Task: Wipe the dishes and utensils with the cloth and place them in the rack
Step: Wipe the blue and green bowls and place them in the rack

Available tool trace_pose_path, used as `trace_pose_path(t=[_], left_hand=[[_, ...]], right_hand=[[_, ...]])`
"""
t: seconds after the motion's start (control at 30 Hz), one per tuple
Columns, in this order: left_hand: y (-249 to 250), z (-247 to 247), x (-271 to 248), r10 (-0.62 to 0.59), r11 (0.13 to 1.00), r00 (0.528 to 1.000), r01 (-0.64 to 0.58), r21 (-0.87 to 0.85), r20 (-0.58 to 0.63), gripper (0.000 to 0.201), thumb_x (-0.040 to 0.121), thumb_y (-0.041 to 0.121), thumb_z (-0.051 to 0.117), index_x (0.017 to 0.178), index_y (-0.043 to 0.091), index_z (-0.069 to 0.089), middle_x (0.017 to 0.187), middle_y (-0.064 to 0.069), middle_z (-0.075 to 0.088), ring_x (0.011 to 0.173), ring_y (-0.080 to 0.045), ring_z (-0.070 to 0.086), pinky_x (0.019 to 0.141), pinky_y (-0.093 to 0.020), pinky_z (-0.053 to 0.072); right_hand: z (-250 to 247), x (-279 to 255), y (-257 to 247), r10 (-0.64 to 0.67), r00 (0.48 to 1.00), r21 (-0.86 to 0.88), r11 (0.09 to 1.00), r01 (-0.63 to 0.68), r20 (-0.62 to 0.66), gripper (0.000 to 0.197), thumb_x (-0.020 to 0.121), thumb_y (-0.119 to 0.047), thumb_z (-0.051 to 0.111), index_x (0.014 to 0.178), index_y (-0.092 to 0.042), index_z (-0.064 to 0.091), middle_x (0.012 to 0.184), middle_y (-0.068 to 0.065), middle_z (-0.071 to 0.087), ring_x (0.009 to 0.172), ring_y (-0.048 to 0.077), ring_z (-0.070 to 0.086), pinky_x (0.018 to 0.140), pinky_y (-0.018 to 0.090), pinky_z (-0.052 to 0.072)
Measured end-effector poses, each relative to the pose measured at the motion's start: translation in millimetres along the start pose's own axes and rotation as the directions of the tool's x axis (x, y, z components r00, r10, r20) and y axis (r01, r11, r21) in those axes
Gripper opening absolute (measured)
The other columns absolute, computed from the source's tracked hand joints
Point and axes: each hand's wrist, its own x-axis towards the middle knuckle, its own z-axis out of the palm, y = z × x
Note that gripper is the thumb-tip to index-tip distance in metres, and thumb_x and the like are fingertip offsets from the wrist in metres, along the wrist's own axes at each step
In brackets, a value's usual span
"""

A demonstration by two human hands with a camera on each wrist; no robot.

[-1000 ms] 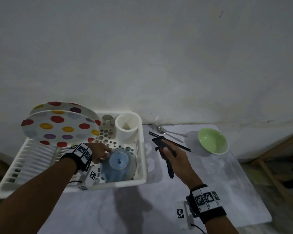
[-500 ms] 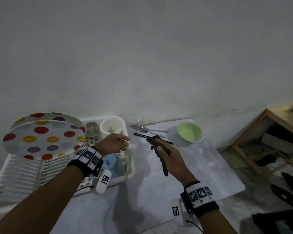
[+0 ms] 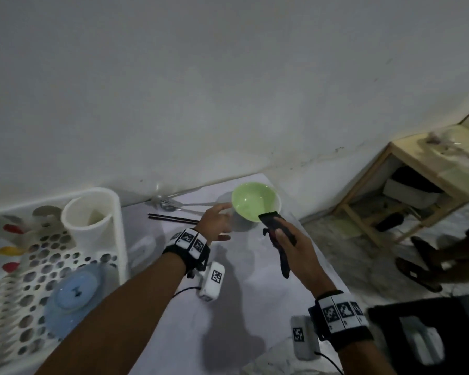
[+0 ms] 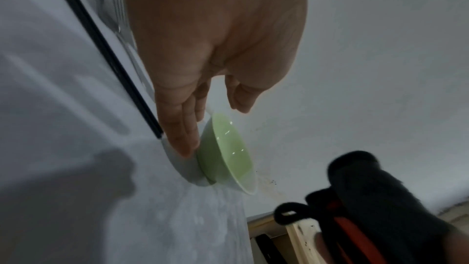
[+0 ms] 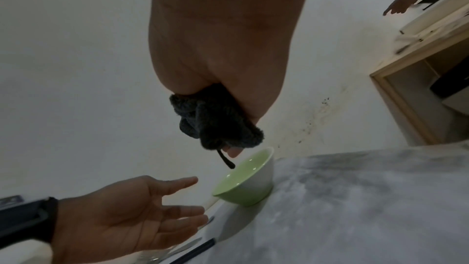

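Green bowl (image 3: 255,205) is seen upright on the grey tabletop (image 3: 255,293), near its far edge by the wall, not yet picked up. Left hand (image 3: 214,223), fingers spread and holding nothing, is held at the bowl's 9 o'clock, fingertips just short of the rim; whether contact is made cannot be told. A second ago this hand was at the blue bowl (image 3: 73,293) in the white dish rack (image 3: 119,239); the blue bowl is now left there upside down, so it is judged done and the green one next. Right hand (image 3: 290,247) is clamped on the dark cloth (image 3: 278,234), at the bowl's 5 o'clock, much as before. Black chopsticks (image 3: 173,219) and a fork and spoon (image 3: 171,205), still unwiped, lie at the bowl's 9 o'clock, beyond the left hand. The rack is cut off at the left edge; its spotted plates (image 3: 8,239) show only as blurred coloured dots. The white utensil cup (image 3: 90,217) is in view, its contents unclear. A wooden shelf unit (image 3: 406,185) stands at 3 o'clock, its contents too dark to name.
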Motion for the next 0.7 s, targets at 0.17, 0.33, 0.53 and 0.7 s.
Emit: trace_pose_path(t=[0.17,0.33,0.53,0.7], left_hand=[[-12.5,31.8,61.1,-0.057,0.998,0.996,0.056,-0.022,-0.07,0.033,0.097,0.022,0.054,0.128,0.032,0.051,0.129,-0.011,0.048,0.111,-0.041,0.057,0.071,-0.042,0.058],[-18.4,43.6,90.9,0.151,0.942,0.955,-0.061,0.329,-0.256,0.044,0.085,0.004,0.061,0.128,0.015,0.058,0.13,-0.016,0.058,0.107,-0.032,0.059,0.096,-0.039,0.05],[-37.6,36.7,77.0,0.19,0.944,0.949,-0.106,0.313,-0.252,0.053,0.073,-0.002,0.057,0.123,0.015,0.063,0.124,-0.013,0.065,0.112,-0.031,0.062,0.097,-0.044,0.052],[-73.9,18.3,38.0,0.168,0.976,0.965,-0.134,0.171,-0.201,0.056,0.065,0.0,0.055,0.097,0.044,0.069,0.113,-0.007,0.071,0.103,-0.029,0.068,0.083,-0.052,0.058]], right_hand=[[-37.1,21.7,19.4,0.007,1.0,-0.011,1.0,-0.007,-0.012,0.045,0.101,-0.015,0.049,0.109,-0.057,0.063,0.101,0.007,0.068,0.095,0.045,0.056,0.081,0.051,0.053],[-50.1,35.8,34.7,0.03,1.0,0.01,0.999,-0.03,-0.008,0.04,0.102,-0.014,0.046,0.117,-0.046,0.064,0.098,0.017,0.063,0.087,0.055,0.05,0.073,0.041,0.047],[-30.4,44.5,26.8,0.03,1.0,0.013,0.999,-0.03,0.005,0.038,0.102,-0.015,0.046,0.118,-0.045,0.062,0.094,0.028,0.059,0.072,0.04,0.054,0.064,0.031,0.047],[3.6,41.3,28.7,0.079,0.997,0.001,0.997,-0.079,0.001,0.03,0.101,-0.016,0.049,0.128,-0.02,0.06,0.064,-0.002,0.054,0.055,0.009,0.048,0.054,0.019,0.042]])
